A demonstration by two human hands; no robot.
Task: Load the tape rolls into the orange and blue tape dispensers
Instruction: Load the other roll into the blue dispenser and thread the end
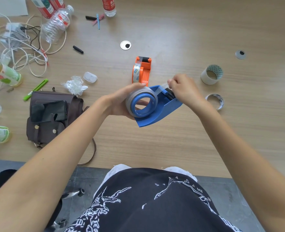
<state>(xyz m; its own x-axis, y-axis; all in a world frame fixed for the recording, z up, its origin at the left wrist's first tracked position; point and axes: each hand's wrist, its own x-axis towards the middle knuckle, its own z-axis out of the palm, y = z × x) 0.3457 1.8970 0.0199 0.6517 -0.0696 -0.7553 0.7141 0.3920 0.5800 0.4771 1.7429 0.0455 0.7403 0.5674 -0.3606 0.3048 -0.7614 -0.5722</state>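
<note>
Left hand (120, 104) grip clamped on blue dispenser (156, 114); right hand (183, 89) grip pinching tape end (162, 86). Labels unreadable.

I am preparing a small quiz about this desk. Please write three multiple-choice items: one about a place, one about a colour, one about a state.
1. Where is the orange dispenser?
A. beyond the blue dispenser
B. on the brown bag
C. in the left hand

2. What colour is the hub inside the held tape roll?
A. green
B. blue
C. red

3. What is the right hand doing?
A. resting flat
B. holding a bottle
C. pinching the tape end

Answers: 1 A, it stands on the table farther away. 2 B, the ring matches the dispenser. 3 C, fingertips grip the clear strip above the cutter.
</note>
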